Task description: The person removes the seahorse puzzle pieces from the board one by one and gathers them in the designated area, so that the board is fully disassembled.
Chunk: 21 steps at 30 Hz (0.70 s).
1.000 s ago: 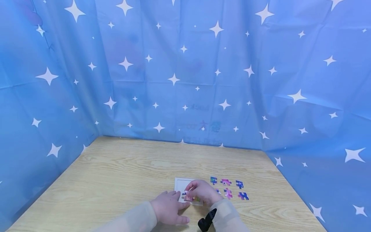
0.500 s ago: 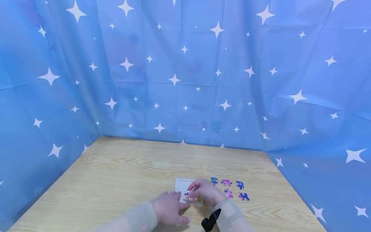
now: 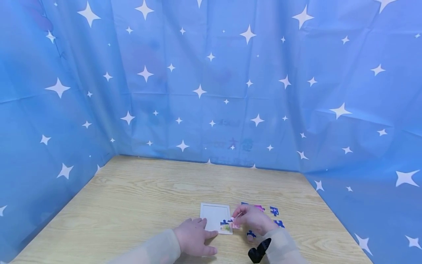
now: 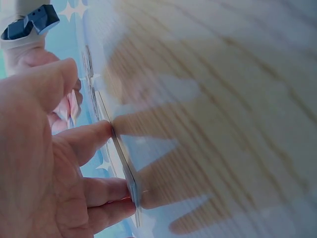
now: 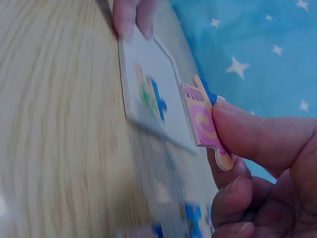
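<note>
A white puzzle tray (image 3: 214, 212) lies on the table. Inside its near right corner sits one jigsaw piece (image 3: 225, 227) with green and blue print. My left hand (image 3: 195, 236) rests at the tray's left side, fingers stretched out and fingertips (image 4: 126, 191) touching its edge. With thumb and fingers my right hand (image 3: 254, 219) pinches a pink, peach and blue jigsaw piece (image 5: 200, 119). That piece is held tilted, at the tray's right edge in the head view. Part of it is hidden by the thumb.
Several loose jigsaw pieces, one blue with a star (image 3: 274, 211), lie right of the tray, some partly covered by the right hand. A blue star-printed curtain (image 3: 211, 91) stands behind the wooden table (image 3: 148, 190).
My right hand has moved to the right with the pink piece, from over the tray to its right edge. The left hand stays in place against the tray.
</note>
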Available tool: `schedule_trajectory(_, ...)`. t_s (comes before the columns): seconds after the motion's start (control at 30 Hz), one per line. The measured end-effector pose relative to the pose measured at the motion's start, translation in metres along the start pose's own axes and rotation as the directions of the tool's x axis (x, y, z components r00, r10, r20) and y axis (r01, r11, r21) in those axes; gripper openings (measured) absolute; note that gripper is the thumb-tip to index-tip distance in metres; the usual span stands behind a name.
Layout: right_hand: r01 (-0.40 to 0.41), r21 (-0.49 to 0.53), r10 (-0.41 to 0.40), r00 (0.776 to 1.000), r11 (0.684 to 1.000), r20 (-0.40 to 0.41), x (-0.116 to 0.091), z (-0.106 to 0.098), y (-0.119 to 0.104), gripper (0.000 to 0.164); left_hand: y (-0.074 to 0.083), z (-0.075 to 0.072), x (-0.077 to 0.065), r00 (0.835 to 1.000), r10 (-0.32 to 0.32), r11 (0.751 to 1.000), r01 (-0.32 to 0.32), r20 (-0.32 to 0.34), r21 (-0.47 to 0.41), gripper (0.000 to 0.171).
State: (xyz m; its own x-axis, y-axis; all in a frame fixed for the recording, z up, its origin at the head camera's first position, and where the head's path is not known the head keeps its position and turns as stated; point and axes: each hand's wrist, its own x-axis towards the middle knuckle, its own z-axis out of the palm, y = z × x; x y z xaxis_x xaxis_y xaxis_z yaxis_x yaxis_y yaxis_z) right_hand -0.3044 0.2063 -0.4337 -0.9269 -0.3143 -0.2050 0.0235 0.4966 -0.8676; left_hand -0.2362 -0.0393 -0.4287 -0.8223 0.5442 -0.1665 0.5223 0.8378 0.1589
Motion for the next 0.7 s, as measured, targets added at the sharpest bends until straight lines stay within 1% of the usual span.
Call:
schedule_trajectory(0.17,-0.004,-0.023,0.004,1.0,1.0,0.009,-0.006,-0.017,0.015,0.016,0.0,0.001,0.002,1.0,-0.007,1.0,0.007,0.014,-0.004,0.059)
schedule_trajectory(0.3,-0.024,-0.032,0.024,1.0,0.999,-0.009,-0.013,-0.029,0.025,0.016,0.0,0.001,0.002,1.0,-0.012,1.0,0.012,0.018,-0.007,0.058)
schedule_trajectory(0.5,0.0,-0.031,0.0,1.0,1.0,0.004,-0.023,-0.046,0.039,0.017,0.0,0.0,0.002,1.0,-0.012,1.0,0.012,0.018,-0.01,0.058)
schedule_trajectory(0.6,-0.026,-0.039,0.026,1.0,0.999,0.0,-0.028,-0.053,0.043,0.015,0.0,0.0,0.002,1.0,-0.007,1.0,0.007,0.016,-0.011,0.058)
schedule_trajectory(0.7,-0.067,-0.052,0.066,0.998,0.996,-0.026,-0.033,-0.058,0.046,0.015,0.0,0.0,0.002,1.0,-0.002,1.0,0.002,0.015,-0.009,0.058)
